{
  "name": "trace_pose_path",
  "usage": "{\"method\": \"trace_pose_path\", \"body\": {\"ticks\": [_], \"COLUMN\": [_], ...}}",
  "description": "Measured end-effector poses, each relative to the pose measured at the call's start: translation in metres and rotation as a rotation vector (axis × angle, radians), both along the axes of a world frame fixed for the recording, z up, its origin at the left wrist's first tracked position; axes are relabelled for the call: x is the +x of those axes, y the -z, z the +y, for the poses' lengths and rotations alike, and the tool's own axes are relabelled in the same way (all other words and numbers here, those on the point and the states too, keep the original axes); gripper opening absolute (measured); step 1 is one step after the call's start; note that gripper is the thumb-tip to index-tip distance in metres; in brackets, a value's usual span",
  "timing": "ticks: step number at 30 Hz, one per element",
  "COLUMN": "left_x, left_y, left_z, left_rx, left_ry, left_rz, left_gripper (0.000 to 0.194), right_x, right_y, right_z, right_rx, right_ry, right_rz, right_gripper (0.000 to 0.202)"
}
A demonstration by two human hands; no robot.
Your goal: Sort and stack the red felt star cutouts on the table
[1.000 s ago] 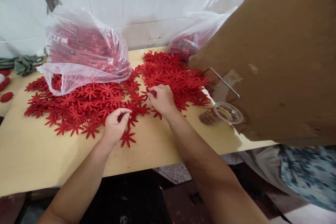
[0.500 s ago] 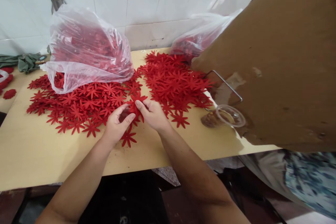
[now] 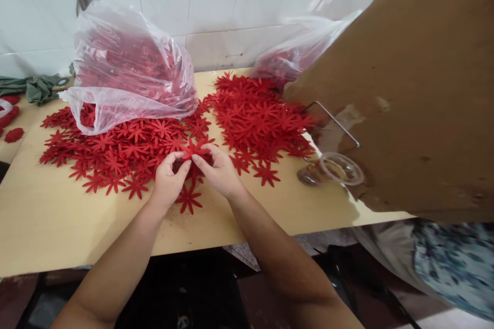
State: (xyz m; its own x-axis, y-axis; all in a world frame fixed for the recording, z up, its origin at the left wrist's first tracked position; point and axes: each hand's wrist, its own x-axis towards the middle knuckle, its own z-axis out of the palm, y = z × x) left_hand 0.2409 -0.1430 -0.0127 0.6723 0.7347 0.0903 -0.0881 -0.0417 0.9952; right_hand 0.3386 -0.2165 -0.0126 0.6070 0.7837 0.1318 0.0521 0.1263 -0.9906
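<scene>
A red flower-shaped piece is pinched between both hands over the front of the table. My left hand grips its left side, thumb and fingers together. On its right side my right hand holds it, thumb on top. Just below the hands lies one separate red flower. A wide heap of red flowers spreads to the left, partly under a clear plastic bag full of red pieces. Another heap lies right of the hands.
A clear plastic cup lies near a bent metal rod. A large brown board leans at the right. Behind stands a second bag; green cloth is at the far left. Patterned fabric shows lower right.
My left hand has closed onto the flower's left edge, its thumb meeting the piece. My right hand has shifted slightly left, and the held flower now lies flatter.
</scene>
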Motion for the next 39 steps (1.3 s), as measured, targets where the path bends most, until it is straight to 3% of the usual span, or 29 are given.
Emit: {"method": "trace_pose_path", "body": {"ticks": [5,10,15,21,26,35,39], "left_x": [0.001,-0.001,-0.003,-0.001,0.000,-0.002,-0.002], "left_y": [0.001,-0.001,-0.002,0.000,-0.004,0.001,-0.002], "left_z": [-0.003,-0.002,0.000,0.000,-0.002,0.002,0.001], "left_rx": [-0.026,0.007,0.115,-0.006,-0.058,0.082,0.057], "left_ry": [0.059,0.102,0.059,0.037,0.055,0.071,0.045], "left_rz": [0.042,0.101,0.155,0.107,0.074,0.086,0.136], "left_gripper": [0.032,0.013,0.010,0.011,0.011,0.014,0.019], "right_x": [-0.001,-0.004,0.002,0.023,0.019,0.008,0.007], "right_y": [-0.003,-0.005,-0.007,-0.005,-0.005,-0.003,-0.005], "right_z": [0.000,0.001,-0.002,-0.010,-0.015,-0.020,-0.030], "right_rx": [0.071,0.073,0.094,0.172,0.184,0.148,0.129], "right_ry": [0.028,0.133,0.216,0.343,0.213,0.126,-0.003], "right_rz": [0.067,0.036,-0.006,0.246,0.254,0.317,0.323], "right_gripper": [0.023,0.031,0.032,0.027,0.030,0.025,0.021]}}
